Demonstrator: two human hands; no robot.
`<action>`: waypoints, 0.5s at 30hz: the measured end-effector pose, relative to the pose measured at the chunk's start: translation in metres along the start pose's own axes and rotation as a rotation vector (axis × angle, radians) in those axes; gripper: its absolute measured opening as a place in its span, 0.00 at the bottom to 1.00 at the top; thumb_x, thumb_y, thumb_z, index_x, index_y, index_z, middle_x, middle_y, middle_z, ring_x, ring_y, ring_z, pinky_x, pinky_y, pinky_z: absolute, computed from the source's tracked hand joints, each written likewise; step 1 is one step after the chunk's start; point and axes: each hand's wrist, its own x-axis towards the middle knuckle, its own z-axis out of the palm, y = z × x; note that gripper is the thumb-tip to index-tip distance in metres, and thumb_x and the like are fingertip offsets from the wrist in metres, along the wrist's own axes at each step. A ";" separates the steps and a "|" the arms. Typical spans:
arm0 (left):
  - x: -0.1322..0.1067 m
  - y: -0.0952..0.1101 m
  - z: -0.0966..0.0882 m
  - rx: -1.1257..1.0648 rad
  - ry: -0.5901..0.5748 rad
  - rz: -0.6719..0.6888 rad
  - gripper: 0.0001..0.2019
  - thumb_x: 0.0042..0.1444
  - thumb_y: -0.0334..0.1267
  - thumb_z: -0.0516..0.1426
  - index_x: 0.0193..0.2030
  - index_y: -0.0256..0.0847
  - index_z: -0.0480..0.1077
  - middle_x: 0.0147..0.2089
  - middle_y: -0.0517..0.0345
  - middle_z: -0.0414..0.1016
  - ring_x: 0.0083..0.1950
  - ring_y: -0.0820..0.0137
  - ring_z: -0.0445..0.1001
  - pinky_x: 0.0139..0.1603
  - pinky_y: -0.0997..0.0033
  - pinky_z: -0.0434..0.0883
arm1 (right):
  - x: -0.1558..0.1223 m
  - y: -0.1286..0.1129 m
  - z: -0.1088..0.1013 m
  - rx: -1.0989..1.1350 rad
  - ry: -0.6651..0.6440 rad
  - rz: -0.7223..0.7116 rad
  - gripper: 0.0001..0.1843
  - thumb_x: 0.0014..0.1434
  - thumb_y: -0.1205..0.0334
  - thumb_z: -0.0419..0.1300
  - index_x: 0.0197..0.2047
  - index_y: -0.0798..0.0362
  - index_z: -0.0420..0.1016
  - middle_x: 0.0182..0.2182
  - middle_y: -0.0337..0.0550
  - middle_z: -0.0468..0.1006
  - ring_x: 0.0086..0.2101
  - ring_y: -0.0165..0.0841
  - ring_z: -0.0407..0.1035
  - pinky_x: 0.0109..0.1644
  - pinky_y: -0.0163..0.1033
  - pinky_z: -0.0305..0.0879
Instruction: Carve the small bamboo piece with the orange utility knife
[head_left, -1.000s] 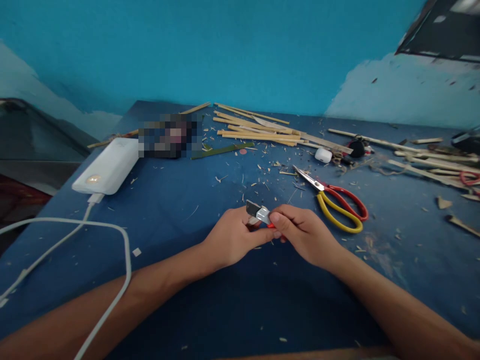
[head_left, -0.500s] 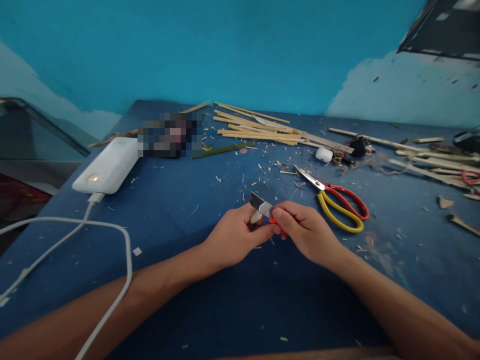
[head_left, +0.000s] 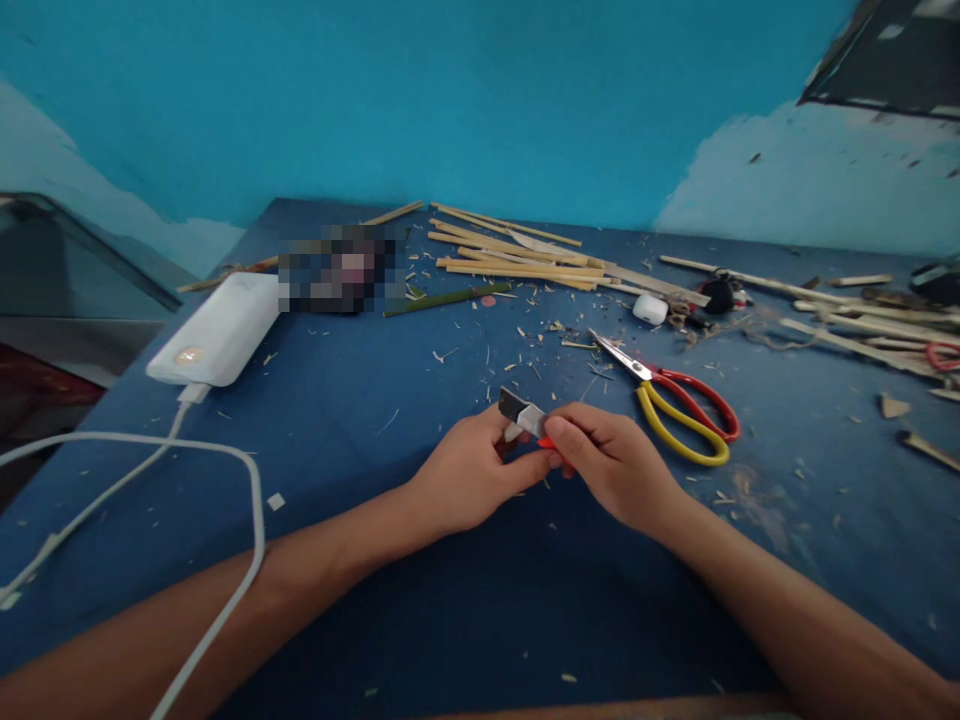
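Note:
Both my hands meet over the middle of the blue table. My right hand is closed round a small utility knife with a red body, whose metal blade end sticks out to the upper left. My left hand is closed too, its fingertips pinching the knife just under the blade. Red and yellow scissors lie on the table just right of my right hand.
A white power bank with a white cable lies at the left. Several bamboo strips and shavings cover the back of the table. A white earbud case and more sticks lie at the right.
The knife's blade end has lifted slightly and my hands have shifted a little away from me. Nothing else has moved.

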 end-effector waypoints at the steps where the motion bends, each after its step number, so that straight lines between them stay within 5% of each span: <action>1: 0.000 0.000 0.000 0.002 0.002 0.014 0.09 0.54 0.43 0.56 0.31 0.39 0.67 0.27 0.65 0.63 0.29 0.76 0.61 0.28 0.76 0.58 | 0.000 -0.001 0.000 -0.014 -0.010 -0.007 0.17 0.65 0.53 0.48 0.31 0.53 0.70 0.23 0.38 0.70 0.24 0.28 0.66 0.28 0.33 0.60; 15: 0.001 0.004 -0.002 0.002 0.002 0.069 0.11 0.53 0.42 0.57 0.25 0.38 0.65 0.27 0.65 0.61 0.26 0.78 0.60 0.27 0.76 0.59 | 0.000 -0.002 -0.001 -0.043 -0.075 -0.002 0.17 0.65 0.53 0.48 0.31 0.53 0.70 0.23 0.37 0.71 0.24 0.27 0.66 0.28 0.33 0.59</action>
